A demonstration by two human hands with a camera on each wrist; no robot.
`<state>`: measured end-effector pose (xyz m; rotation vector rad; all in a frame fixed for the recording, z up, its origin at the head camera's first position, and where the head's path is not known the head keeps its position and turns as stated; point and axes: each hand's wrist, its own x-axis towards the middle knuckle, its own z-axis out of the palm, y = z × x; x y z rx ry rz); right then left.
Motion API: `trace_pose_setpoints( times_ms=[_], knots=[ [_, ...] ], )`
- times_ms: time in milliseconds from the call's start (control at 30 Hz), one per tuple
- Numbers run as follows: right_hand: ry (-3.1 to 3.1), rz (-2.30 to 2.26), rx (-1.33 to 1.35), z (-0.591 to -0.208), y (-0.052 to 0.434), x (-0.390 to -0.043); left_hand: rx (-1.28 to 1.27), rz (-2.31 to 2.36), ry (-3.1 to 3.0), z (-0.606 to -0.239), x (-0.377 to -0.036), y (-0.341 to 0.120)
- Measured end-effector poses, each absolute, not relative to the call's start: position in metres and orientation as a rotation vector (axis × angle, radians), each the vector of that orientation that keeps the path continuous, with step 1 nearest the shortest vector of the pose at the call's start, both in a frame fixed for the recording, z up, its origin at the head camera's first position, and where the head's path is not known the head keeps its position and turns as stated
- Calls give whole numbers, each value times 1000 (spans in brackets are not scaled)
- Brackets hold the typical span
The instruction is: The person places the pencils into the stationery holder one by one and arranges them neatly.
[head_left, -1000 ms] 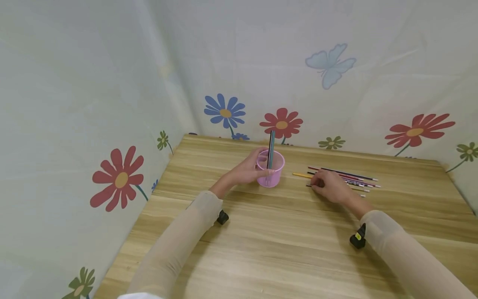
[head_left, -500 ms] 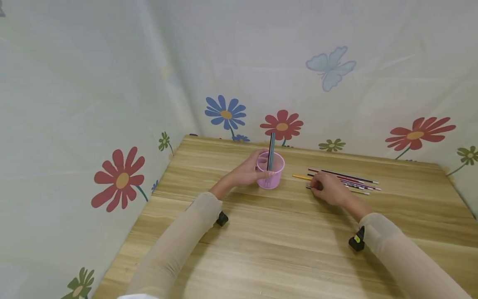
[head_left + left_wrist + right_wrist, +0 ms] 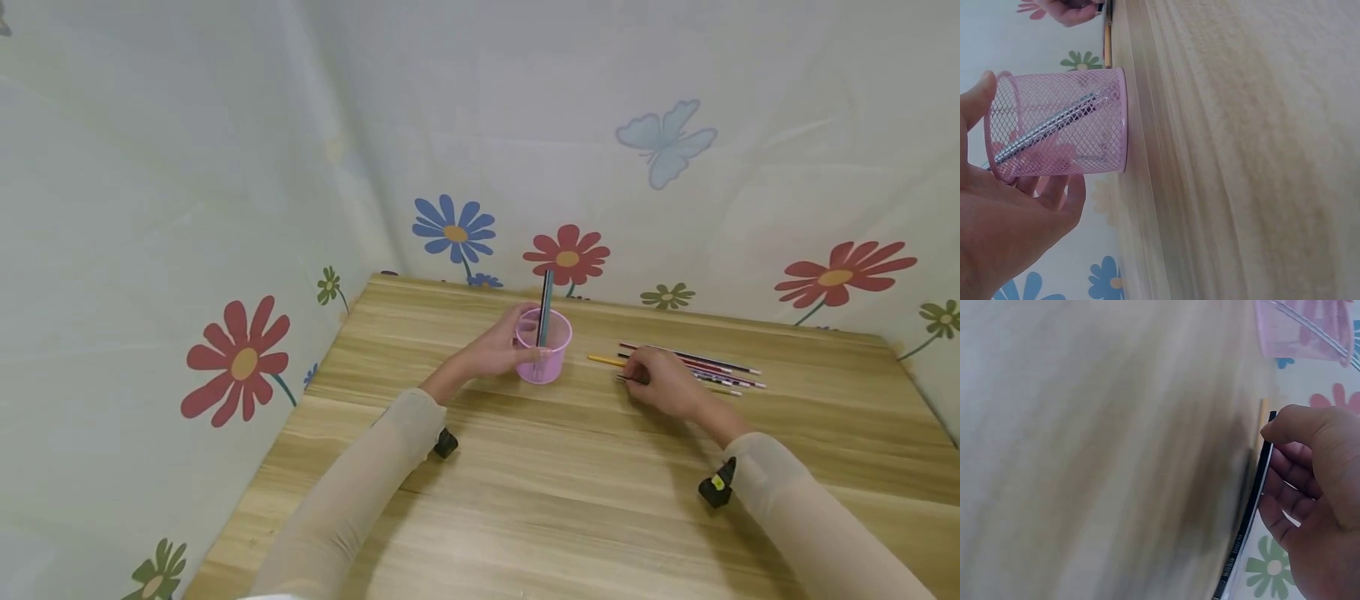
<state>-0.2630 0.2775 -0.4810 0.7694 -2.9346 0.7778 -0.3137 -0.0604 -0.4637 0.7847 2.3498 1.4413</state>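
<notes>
My left hand (image 3: 495, 346) grips a pink mesh pen cup (image 3: 553, 367) standing upright on the table, thumb on its near side and fingers round the back. Several dark and teal pencils (image 3: 545, 304) lean inside it, also visible through the mesh in the left wrist view. To the right, my right hand (image 3: 663, 383) pinches a black pencil (image 3: 1250, 515) near one end between thumb and fingers. That pencil is slightly off the tabletop and mostly hidden by the hand in the head view. A yellow pencil (image 3: 605, 361) pokes out just beyond the right fingers.
Several pencils (image 3: 738, 381), with dark, red and patterned barrels and white ends, lie in a loose row behind and right of the right hand. The wooden table (image 3: 570, 500) meets a flower-printed cloth wall (image 3: 480, 133) at its back and left edges.
My right fingers have taken hold of the black pencil and raised it a little; its far end no longer shows beside the hand. The left hand and cup stay in place.
</notes>
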Motion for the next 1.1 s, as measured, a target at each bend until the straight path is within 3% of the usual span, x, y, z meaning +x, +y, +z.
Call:
trace_pose_setpoints(
  times_ms=[900,1100],
  knots=[
    [-2650,1324,635,-397,266,-271,774,1441,2363,-463,-312,-57],
    [-2563,1531,487,-375,251,-273,777,1438,2366,-465,-313,-58]
  ],
)
